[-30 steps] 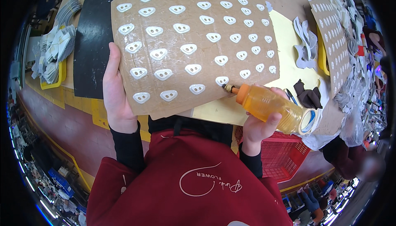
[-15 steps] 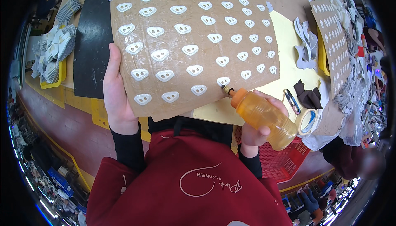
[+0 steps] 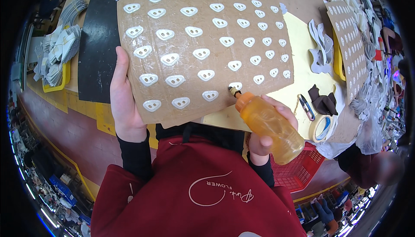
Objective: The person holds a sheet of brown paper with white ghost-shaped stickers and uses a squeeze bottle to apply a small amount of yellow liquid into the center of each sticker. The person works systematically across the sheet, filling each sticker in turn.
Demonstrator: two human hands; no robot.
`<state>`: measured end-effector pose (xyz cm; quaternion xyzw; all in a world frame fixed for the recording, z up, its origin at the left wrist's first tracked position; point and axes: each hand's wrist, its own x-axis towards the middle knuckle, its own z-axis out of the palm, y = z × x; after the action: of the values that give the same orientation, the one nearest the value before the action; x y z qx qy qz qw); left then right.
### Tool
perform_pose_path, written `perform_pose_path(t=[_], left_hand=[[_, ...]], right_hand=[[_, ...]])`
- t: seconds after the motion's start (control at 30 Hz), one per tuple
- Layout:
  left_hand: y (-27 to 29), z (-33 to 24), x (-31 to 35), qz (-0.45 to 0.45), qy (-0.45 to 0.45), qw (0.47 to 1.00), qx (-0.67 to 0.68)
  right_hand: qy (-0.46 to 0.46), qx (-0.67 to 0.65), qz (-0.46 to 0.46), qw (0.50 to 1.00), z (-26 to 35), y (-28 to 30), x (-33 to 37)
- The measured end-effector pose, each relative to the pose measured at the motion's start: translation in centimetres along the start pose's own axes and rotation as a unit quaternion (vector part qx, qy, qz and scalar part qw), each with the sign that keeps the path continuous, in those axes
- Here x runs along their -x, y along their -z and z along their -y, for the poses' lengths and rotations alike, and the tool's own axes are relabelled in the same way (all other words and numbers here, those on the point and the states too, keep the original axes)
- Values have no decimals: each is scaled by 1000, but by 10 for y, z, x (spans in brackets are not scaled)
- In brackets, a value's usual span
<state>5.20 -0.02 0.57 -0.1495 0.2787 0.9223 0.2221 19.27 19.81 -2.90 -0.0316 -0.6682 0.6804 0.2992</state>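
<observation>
My left hand grips the left edge of a brown cardboard sheet, its thumb upright along that edge. Rows of small white rounded-triangular pieces, each with two holes, lie on the sheet, which looks shiny in places. In my right hand is a translucent squeeze bottle with amber liquid and an orange cap. It tilts so that its dark, wrapped nozzle meets a white piece near the sheet's lower edge. Some fingers of my right hand are hidden behind the bottle.
A black board lies under the sheet's left side. Yellow bins of grey-white cut pieces stand far left. To the right are a cutter, dark fabric, a tape roll and another dotted sheet. A red basket sits below.
The bottle has swung left and slightly down at its base, and its nozzle has slid left across the same white piece. The sheet has shifted a little to the right.
</observation>
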Motion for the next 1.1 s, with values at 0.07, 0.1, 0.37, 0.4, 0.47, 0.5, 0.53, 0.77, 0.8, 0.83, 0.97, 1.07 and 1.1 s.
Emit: perform_pose_path(t=[0.07,0.1,0.37,0.4,0.47,0.5,0.53,0.77,0.8,0.83,0.97,1.07,1.1], left_hand=[[1,0,0,-2,1,1000,-1],[1,0,-1,-4,2,1000,-1],[11,-1,-6,3,10,1000,10],[12,-1,-7,9,12,1000,11],[15,-2,-9,14,17,1000,12],[17,-2,-10,14,20,1000,13],[18,-2,-11,17,25,999,17],[17,-3,-11,20,28,999,21],[17,-3,-10,21,27,999,21],[16,-2,-10,28,28,999,23],[14,-3,-9,15,19,1000,15],[13,-2,-9,16,18,1000,12],[13,-2,-9,15,17,1000,11]], right_hand=[[-6,16,-15,1000,0,-4,-2],[18,33,-28,999,-2,-8,-3],[-223,-563,-124,786,0,10,-20],[-231,-582,-105,772,0,15,-21],[-247,-620,-68,742,-1,21,-21],[-246,-540,-140,792,-2,21,-19],[-242,-453,-211,832,-4,18,-17],[-103,-39,-177,978,-4,-4,-5],[-86,-46,-181,979,-5,-6,-4],[-83,-47,-174,980,-4,-7,-2],[-70,18,-147,987,-6,-7,-1],[-62,15,-134,989,-6,-7,-1],[-64,17,-133,989,-6,-7,-1]])
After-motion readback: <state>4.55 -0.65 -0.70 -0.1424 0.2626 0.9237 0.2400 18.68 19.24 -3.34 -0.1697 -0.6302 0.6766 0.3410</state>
